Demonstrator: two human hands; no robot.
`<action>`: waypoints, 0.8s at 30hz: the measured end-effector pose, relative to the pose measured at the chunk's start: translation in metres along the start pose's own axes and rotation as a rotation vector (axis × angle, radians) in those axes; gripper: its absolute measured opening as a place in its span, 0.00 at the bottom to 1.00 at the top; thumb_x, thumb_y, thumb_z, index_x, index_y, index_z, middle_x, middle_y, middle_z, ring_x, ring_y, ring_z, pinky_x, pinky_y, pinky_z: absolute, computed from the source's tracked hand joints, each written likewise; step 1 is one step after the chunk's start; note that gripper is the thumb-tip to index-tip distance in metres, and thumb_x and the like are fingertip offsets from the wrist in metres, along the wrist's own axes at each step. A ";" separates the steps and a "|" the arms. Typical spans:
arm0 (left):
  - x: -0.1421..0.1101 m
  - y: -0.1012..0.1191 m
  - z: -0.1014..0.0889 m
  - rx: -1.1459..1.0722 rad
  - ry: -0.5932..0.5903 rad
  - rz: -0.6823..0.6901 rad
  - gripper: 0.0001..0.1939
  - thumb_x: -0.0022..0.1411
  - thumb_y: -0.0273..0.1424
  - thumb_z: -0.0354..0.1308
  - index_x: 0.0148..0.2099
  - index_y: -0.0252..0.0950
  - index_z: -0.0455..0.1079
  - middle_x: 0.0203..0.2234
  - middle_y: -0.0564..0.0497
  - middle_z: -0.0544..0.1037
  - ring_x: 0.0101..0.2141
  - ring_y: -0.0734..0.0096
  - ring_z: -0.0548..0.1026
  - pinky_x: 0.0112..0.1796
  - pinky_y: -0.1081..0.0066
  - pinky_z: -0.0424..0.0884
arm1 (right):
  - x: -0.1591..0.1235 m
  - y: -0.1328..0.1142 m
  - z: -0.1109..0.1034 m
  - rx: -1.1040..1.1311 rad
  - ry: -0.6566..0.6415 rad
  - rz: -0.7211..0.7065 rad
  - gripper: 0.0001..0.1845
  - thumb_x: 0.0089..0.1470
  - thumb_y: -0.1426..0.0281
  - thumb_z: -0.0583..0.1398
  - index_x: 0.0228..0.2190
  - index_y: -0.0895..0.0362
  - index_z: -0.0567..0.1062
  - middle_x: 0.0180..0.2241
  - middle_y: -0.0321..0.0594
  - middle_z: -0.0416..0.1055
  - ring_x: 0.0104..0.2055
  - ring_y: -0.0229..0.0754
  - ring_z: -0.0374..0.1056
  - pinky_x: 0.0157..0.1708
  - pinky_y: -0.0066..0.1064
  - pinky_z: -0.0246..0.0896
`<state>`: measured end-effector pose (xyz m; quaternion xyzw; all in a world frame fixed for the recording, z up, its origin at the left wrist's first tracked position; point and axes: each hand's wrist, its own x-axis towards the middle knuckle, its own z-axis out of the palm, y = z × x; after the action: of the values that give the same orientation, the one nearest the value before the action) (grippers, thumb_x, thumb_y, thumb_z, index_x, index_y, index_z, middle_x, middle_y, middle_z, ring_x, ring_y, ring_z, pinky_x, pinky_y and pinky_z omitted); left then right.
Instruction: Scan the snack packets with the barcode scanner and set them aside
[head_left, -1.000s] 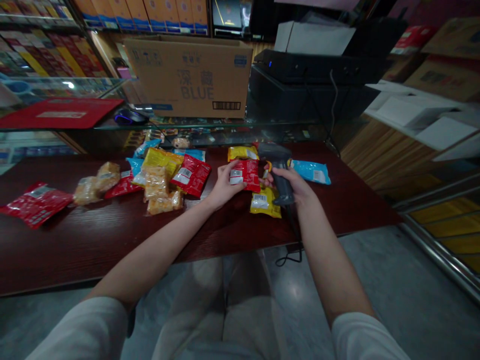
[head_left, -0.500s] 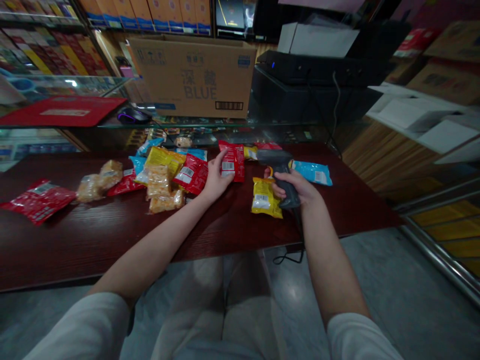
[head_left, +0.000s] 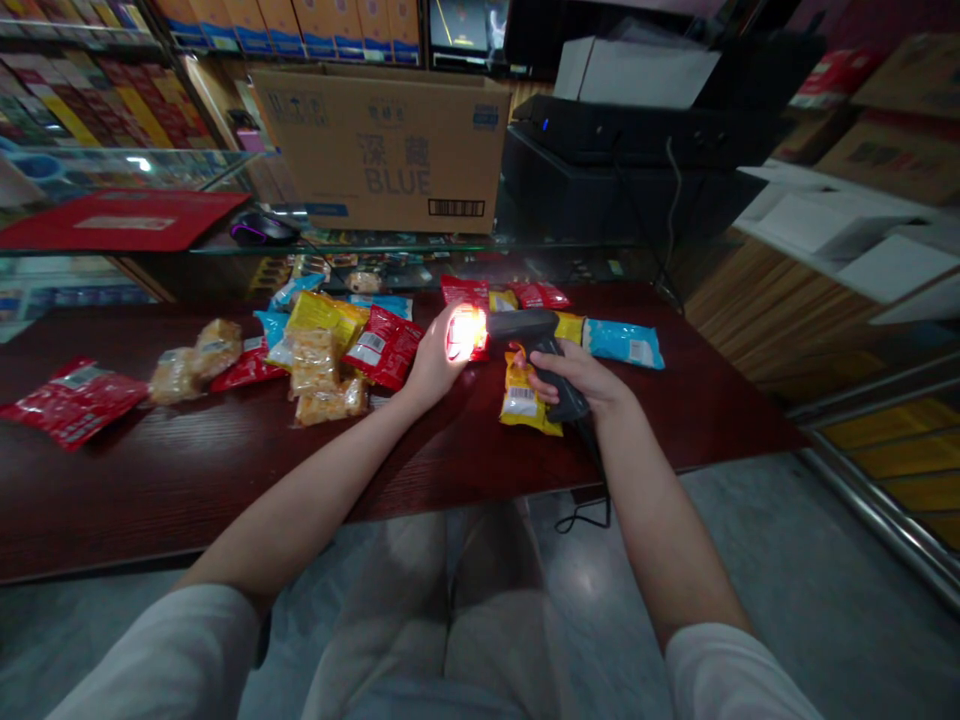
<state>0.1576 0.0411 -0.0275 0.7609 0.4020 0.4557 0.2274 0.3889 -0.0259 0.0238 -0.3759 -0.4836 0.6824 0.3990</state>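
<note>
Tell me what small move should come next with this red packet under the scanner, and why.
Probably set the red packet down away from the unscanned heap. The left hand holds it up while the scanner in the right hand lights its label brightly, and the yellow packet lies close by on the table.

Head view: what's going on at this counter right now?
A person at a dark wooden counter holds a red snack packet in the left hand. The right hand grips a handheld barcode scanner aimed at it; the scanner's light glows on the packet. A yellow packet lies beside the right hand, and more snack packets sit piled to the left.
</note>
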 end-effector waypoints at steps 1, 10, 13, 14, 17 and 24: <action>0.000 0.000 0.000 0.000 -0.004 -0.007 0.37 0.55 0.21 0.59 0.67 0.37 0.58 0.62 0.40 0.69 0.62 0.55 0.67 0.64 0.51 0.60 | 0.000 0.000 0.000 -0.008 -0.005 0.007 0.21 0.47 0.59 0.71 0.34 0.58 0.71 0.18 0.29 0.66 0.14 0.28 0.55 0.14 0.23 0.49; 0.001 0.014 -0.013 0.187 0.011 -0.135 0.36 0.56 0.30 0.61 0.66 0.35 0.58 0.59 0.36 0.70 0.60 0.46 0.68 0.61 0.48 0.63 | -0.003 -0.001 0.001 0.069 0.049 -0.037 0.21 0.46 0.61 0.71 0.37 0.58 0.73 0.28 0.36 0.74 0.15 0.27 0.53 0.13 0.23 0.48; 0.001 0.022 -0.034 0.437 0.025 -0.213 0.31 0.58 0.37 0.61 0.63 0.35 0.63 0.55 0.35 0.73 0.58 0.38 0.69 0.58 0.42 0.63 | -0.005 -0.004 -0.001 0.095 0.066 -0.087 0.19 0.46 0.61 0.70 0.38 0.56 0.73 0.31 0.37 0.76 0.15 0.27 0.51 0.13 0.23 0.44; 0.001 0.025 -0.042 0.515 0.052 -0.218 0.30 0.59 0.37 0.60 0.62 0.34 0.64 0.57 0.33 0.71 0.59 0.35 0.66 0.59 0.39 0.60 | -0.005 -0.006 -0.001 0.107 0.082 -0.108 0.20 0.46 0.61 0.69 0.39 0.55 0.73 0.32 0.38 0.77 0.15 0.26 0.51 0.13 0.23 0.43; 0.000 0.034 -0.056 0.668 0.129 -0.158 0.27 0.61 0.32 0.56 0.62 0.33 0.65 0.64 0.31 0.64 0.67 0.32 0.54 0.62 0.35 0.49 | -0.007 -0.011 -0.002 0.137 0.151 -0.153 0.22 0.43 0.60 0.70 0.39 0.55 0.73 0.32 0.37 0.76 0.16 0.26 0.49 0.13 0.24 0.42; -0.006 0.037 -0.046 0.760 -0.253 -0.027 0.17 0.65 0.33 0.53 0.52 0.37 0.76 0.50 0.36 0.77 0.58 0.40 0.68 0.60 0.40 0.57 | -0.004 -0.012 -0.023 0.115 0.333 -0.194 0.22 0.42 0.58 0.72 0.34 0.54 0.71 0.28 0.34 0.72 0.17 0.28 0.53 0.15 0.26 0.48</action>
<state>0.1305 0.0144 0.0182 0.8357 0.5207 0.1741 -0.0165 0.4131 -0.0189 0.0300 -0.4115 -0.4051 0.5958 0.5582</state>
